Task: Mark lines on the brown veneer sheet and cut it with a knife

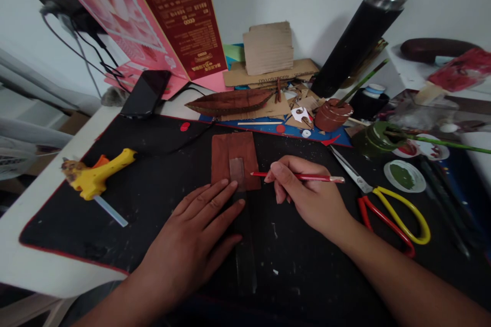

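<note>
Dark red card (182, 7) leaning on the wall: gold print in rows, too small to read. Flat cardboard piece (268, 75) at the back: a dark line of print along its edge, upside down, not legible. No other text, brands or numbers readable.

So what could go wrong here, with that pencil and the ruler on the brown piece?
The left hand presses the clear ruler with only its fingertips near the brown card, so the ruler might slide and skew the line. The right hand holds the red pencil nearly flat, which may smudge. The open scissors lie close to that wrist.
</note>
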Available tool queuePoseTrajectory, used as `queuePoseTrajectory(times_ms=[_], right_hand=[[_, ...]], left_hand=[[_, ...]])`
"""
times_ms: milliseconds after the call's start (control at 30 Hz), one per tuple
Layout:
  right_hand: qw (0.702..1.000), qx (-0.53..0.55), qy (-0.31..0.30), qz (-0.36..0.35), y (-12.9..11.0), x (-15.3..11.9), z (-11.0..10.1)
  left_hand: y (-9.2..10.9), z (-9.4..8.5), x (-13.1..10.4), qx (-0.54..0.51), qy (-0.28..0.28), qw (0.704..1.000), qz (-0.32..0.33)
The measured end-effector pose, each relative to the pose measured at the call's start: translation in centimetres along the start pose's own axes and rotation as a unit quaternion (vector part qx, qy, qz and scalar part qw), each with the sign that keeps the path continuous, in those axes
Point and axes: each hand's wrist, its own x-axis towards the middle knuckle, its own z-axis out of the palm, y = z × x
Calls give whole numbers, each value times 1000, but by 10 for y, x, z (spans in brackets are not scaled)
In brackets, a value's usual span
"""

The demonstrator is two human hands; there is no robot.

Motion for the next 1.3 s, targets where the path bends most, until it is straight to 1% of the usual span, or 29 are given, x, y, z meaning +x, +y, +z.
queuePoseTrajectory(times_ms=[333, 800, 1067, 1300], right_hand=[[1000, -15, -3, -3, -1, 0, 0], [999, -26, -13, -13, -1, -3, 1], [1000, -20, -16, -15, -1, -3, 1], [999, -20, -39, -12, -2, -2, 1]], left_hand=[[2, 1, 1, 17, 0, 1000, -2], [-1, 1, 1, 4, -6, 1000, 2], [0, 1, -1, 1, -7, 1000, -6], [-1, 2, 0, -1, -6, 1000, -3]])
